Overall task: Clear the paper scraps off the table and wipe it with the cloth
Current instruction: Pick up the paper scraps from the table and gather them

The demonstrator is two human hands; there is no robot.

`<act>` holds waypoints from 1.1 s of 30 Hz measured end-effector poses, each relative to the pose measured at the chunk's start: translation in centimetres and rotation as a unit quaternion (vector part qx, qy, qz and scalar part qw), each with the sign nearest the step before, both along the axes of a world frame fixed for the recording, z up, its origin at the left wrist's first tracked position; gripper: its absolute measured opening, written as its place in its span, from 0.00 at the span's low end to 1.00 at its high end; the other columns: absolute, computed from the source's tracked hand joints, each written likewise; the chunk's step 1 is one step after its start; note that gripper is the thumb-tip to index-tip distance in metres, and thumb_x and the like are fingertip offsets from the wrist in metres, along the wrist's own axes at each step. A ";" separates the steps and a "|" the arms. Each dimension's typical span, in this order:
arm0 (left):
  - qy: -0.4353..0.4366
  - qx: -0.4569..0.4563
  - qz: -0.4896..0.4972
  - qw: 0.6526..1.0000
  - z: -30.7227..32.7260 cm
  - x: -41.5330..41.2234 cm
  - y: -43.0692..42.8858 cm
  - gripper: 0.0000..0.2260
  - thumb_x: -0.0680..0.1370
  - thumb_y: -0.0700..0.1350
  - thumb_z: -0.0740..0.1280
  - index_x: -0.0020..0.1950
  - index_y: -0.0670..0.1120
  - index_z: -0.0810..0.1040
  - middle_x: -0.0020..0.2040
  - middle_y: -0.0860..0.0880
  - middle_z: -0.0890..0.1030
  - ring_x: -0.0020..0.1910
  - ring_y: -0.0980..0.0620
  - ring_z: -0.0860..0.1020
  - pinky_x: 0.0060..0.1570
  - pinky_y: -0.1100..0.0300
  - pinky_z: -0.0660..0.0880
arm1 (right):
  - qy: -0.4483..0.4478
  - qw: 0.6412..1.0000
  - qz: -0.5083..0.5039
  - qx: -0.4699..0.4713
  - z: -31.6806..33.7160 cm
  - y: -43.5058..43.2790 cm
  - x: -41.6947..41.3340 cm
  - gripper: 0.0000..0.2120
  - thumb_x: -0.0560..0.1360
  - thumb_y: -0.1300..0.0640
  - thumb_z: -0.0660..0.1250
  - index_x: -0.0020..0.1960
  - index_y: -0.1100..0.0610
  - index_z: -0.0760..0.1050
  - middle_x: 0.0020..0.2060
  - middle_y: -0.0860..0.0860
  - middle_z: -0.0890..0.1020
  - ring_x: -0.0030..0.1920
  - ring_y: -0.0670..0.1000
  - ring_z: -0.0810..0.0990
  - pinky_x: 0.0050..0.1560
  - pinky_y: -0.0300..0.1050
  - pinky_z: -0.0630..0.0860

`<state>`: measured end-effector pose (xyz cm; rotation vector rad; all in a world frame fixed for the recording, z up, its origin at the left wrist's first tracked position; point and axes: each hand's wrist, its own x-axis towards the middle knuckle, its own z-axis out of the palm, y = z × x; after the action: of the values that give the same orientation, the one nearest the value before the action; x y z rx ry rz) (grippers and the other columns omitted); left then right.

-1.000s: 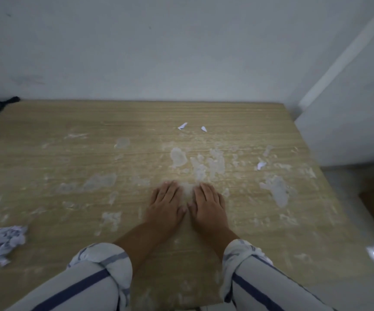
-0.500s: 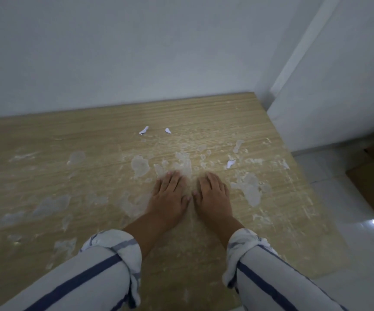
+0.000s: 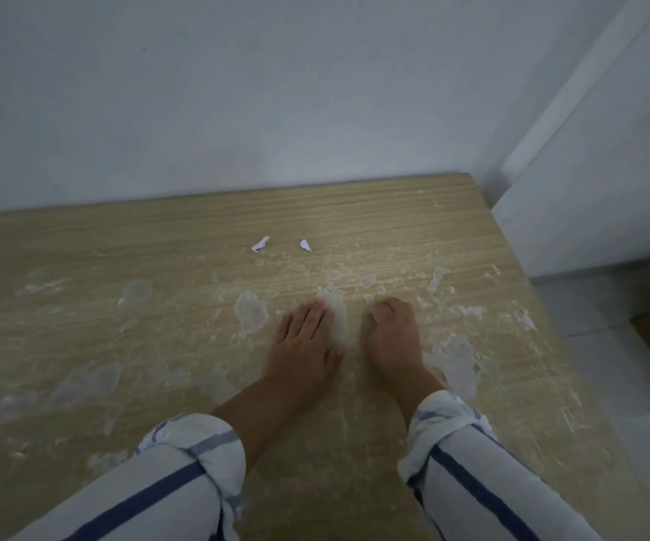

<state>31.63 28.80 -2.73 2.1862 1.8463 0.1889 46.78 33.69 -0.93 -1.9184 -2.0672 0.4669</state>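
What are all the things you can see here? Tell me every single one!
table: one, light wood, pushed against the wall
paper scraps: two, white, side by side on the table beyond the hands
smears: many, whitish, across the table, thickest around the hands
wall: one, pale grey, behind the table
floor: one, pale tiles, right of the table
sleeves: two, white with blue stripes, rolled up, at the bottom
left hand: one, flat on the table, fingers straight
right hand: one, on the table, fingers curled, anything under them hidden

Dim, soft, grainy, wide-angle edge distortion
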 end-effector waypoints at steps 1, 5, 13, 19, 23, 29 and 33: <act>-0.005 -0.004 0.011 1.000 0.0 -0.4 0.6 0.32 0.76 0.60 0.42 0.76 0.44 0.55 0.77 0.45 0.55 0.77 0.47 0.48 0.71 0.53 0.39 | 0.011 1.000 0.025 0.004 -0.1 0.4 -0.7 0.08 0.73 0.66 0.61 0.45 0.65 0.78 0.44 0.60 0.79 0.49 0.60 0.74 0.51 0.50 0.71; -0.023 -0.025 0.076 0.997 0.3 -3.1 3.6 0.36 0.71 0.59 0.40 0.76 0.43 0.54 0.78 0.45 0.52 0.77 0.46 0.47 0.73 0.54 0.41 | 0.086 0.995 0.049 0.015 0.2 2.6 -3.4 0.07 0.67 0.65 0.62 0.37 0.65 0.79 0.35 0.61 0.79 0.40 0.61 0.77 0.44 0.47 0.70; -0.052 -0.015 0.174 0.983 2.2 -7.4 10.3 0.28 0.77 0.35 0.56 0.76 0.44 0.52 0.78 0.46 0.50 0.76 0.44 0.48 0.72 0.50 0.52 | 0.094 0.989 0.105 -0.035 1.7 8.9 -9.1 0.20 0.74 0.71 0.58 0.64 0.64 0.73 0.61 0.62 0.75 0.62 0.59 0.73 0.64 0.46 0.67; -0.021 0.037 0.134 0.990 1.9 -8.9 12.4 0.14 0.77 0.36 0.59 0.61 0.43 0.76 0.62 0.43 0.75 0.60 0.41 0.69 0.58 0.51 0.66 | 0.057 0.988 0.094 -0.109 0.5 11.4 -11.1 0.15 0.78 0.65 0.54 0.61 0.64 0.73 0.62 0.61 0.72 0.63 0.59 0.69 0.63 0.47 0.65; -0.041 0.053 0.136 0.989 1.9 -9.1 11.6 0.11 0.77 0.36 0.60 0.56 0.41 0.78 0.53 0.41 0.76 0.55 0.42 0.71 0.53 0.50 0.69 | 0.064 0.991 0.075 -0.093 0.4 10.2 -11.1 0.14 0.78 0.64 0.53 0.54 0.65 0.75 0.54 0.59 0.73 0.56 0.58 0.69 0.53 0.44 0.66; -0.132 0.039 0.171 0.976 2.3 -9.1 7.9 0.14 0.72 0.31 0.61 0.54 0.39 0.80 0.49 0.40 0.77 0.52 0.40 0.73 0.50 0.52 0.70 | 0.138 0.985 0.029 -0.101 0.6 6.8 -11.2 0.08 0.75 0.66 0.55 0.46 0.64 0.73 0.42 0.53 0.71 0.48 0.55 0.70 0.41 0.37 0.62; -0.172 0.011 0.218 0.961 3.0 -9.6 4.1 0.14 0.76 0.34 0.60 0.57 0.42 0.80 0.53 0.41 0.77 0.56 0.43 0.73 0.55 0.55 0.69 | 0.154 0.977 0.036 -0.142 1.7 3.2 -13.1 0.10 0.77 0.65 0.55 0.51 0.60 0.74 0.47 0.52 0.72 0.46 0.50 0.69 0.44 0.38 0.63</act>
<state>22.07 32.88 0.27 1.5976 2.0849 0.6340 33.72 36.88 0.74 -1.7780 -1.9535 1.0548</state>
